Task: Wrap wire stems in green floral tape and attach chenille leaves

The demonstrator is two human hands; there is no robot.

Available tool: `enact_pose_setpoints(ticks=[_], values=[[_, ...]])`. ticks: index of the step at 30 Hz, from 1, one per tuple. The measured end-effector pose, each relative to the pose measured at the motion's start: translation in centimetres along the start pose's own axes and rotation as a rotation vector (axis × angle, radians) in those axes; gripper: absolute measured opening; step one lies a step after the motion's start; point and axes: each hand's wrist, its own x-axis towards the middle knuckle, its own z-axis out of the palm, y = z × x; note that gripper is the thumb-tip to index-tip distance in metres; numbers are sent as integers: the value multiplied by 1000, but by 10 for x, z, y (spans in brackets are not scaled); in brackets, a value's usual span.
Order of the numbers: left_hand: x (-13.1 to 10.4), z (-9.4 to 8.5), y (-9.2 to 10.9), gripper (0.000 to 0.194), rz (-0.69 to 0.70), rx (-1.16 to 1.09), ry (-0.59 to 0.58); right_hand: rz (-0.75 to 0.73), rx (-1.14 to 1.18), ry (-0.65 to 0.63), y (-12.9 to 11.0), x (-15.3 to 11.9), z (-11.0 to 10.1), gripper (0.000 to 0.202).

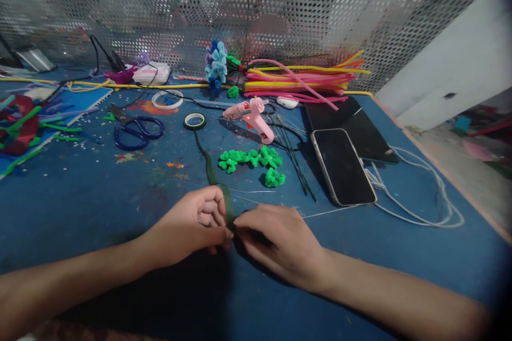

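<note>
A strip of dark green floral tape (209,169) runs from its roll (194,127) down to my two hands. My left hand (200,224) is closed in a pinch on the tape, thumb and fingers meeting near its end. Facing it, my right hand (276,240) pinches the same end between thumb and forefinger. Any thin stem between the fingertips is too hidden to make out. Thin wires (254,191) lie just beyond my hands. Green fuzzy pipe-cleaner flowers (251,158) and a smaller green curl (275,177) rest past the right hand.
A pink glue gun (252,117) with its light on lies behind the flowers. To the right are a phone (344,168), a black tablet-like slab (360,128) and a white cable (436,192). Blue-handled scissors (138,130) lie left; pipe-cleaner bundles (300,82) line the perforated panel (224,5).
</note>
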Motion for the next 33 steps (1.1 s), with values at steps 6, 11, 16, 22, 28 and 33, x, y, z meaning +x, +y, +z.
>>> enact_pose_setpoints(ticks=[6, 11, 16, 22, 28, 33], values=[[1, 0, 1, 28, -16, -8, -7, -27, -65, -68, 4, -3, 2, 16], [0, -1, 1, 23, -7, 8, -28, -87, -82, -38, 4, -2, 2, 15], [-1, -1, 0, 21, -7, 14, -35, -86, -88, -60, 3, 0, 0, 15], [0, -2, 0, 19, -14, 27, -37, -126, -79, -35, 4, -1, 1, 16], [1, 0, 0, 18, -1, 39, -39, -60, -31, -31, 2, 2, -1, 14], [-1, 2, -1, 13, 152, 64, 29, 103, 132, 143, -2, 6, -3, 12]])
